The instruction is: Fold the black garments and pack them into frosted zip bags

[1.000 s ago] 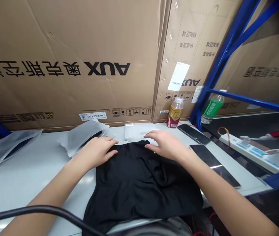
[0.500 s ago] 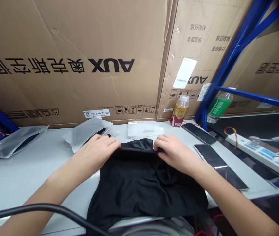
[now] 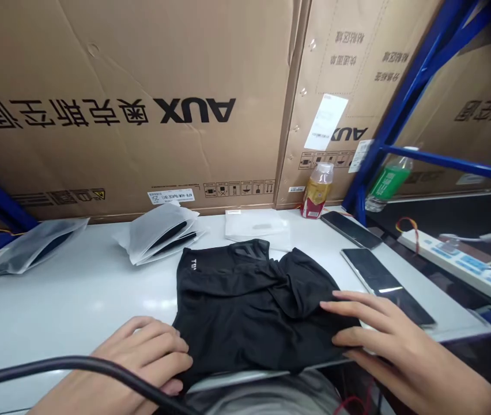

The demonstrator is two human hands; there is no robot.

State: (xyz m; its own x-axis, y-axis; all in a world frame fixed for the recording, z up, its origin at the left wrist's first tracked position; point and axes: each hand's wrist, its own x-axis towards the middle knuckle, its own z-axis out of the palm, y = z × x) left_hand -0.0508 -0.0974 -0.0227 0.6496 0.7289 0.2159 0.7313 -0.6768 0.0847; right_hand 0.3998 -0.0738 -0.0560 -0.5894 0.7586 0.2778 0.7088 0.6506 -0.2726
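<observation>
A black garment (image 3: 245,323) lies spread on the white table with folds across its middle. It has small white lettering at its upper left and a sheer panel at its far edge. My left hand (image 3: 150,357) is at the near left edge, fingers bent and thumb close beneath them, pinching the cloth. On the right side, my right hand (image 3: 384,334) rests its fingertips on the garment, fingers spread apart and thumb hidden. Beyond the garment are frosted plastic bags (image 3: 159,233) with dark contents and a flat clear bag (image 3: 256,225).
Large cardboard boxes (image 3: 120,57) stand behind the table (image 3: 98,294). Another frosted bag (image 3: 29,248) lies far left. To the right are two phones (image 3: 386,285), a drink bottle (image 3: 317,190), a blue frame (image 3: 401,115) and a power strip (image 3: 457,265). A black cable (image 3: 76,363) crosses the foreground.
Both hands have let go of the garment's far edge and moved back toward me, to its near left and right sides. The far part now lies flat, showing the white lettering.
</observation>
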